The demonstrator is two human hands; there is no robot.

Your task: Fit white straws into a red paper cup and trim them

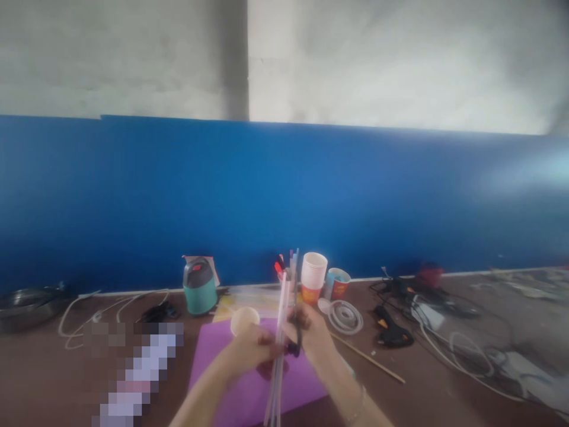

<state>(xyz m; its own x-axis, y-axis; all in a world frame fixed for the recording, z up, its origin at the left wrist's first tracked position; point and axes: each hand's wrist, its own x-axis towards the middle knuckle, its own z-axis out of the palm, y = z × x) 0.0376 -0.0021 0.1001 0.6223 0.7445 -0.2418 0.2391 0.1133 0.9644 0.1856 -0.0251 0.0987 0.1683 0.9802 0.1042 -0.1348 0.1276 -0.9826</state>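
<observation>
In the head view, red print on the stacked cups (313, 276) is too blurred to read. A blue panel (284, 201) backs my bench (427, 385). Over the purple sheet (249, 391), my left fingers (267, 351) pinch pale sticks (281, 323) pointing away, tipped slightly right; my right fingers (303, 317) curl round black-handled scissors (295, 347).

Blue partition (284, 196) below grey wall (133, 53)

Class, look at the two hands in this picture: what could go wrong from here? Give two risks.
1. The scissors in the right hand are close to the fingers of the left hand around the clear sticks, so a careless snip could nick one.
2. The pale cup is just beyond the left hand, so a forward move might knock it.
</observation>
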